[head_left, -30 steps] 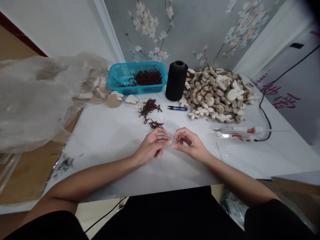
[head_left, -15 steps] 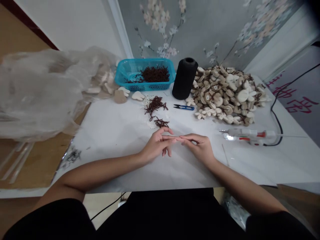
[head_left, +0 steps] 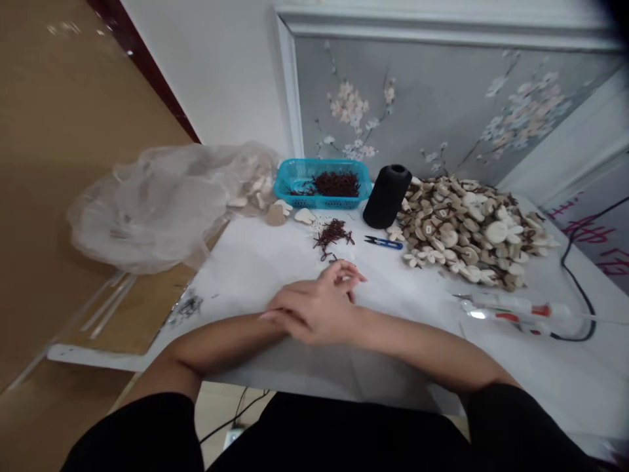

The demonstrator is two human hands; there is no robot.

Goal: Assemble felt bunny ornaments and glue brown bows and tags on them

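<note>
My right hand (head_left: pixel 317 313) lies across my left wrist, its fingers and thumb closed around it. Beyond it, the loosely bent, parted fingers of my left hand (head_left: pixel 344 274) show, with nothing visible in them; the right hand covers the rest of that hand. Just past my left fingertips is a small heap of dark brown cord loops (head_left: pixel 332 235). Blue-handled thread snips (head_left: pixel 384 242) lie to the right of the heap.
A blue basket (head_left: pixel 322 204) of brown loops stands at the back beside a black thread cone (head_left: pixel 386 196). To the right are a large pile of beige and white plush pieces (head_left: pixel 466 229) and a glue gun (head_left: pixel 521 309) with its cord. A plastic bag (head_left: pixel 157 210) lies left.
My hands were fingertip to fingertip; now the right has crossed left over my left wrist. The view has shifted, so the table's things appear lower and farther right.
</note>
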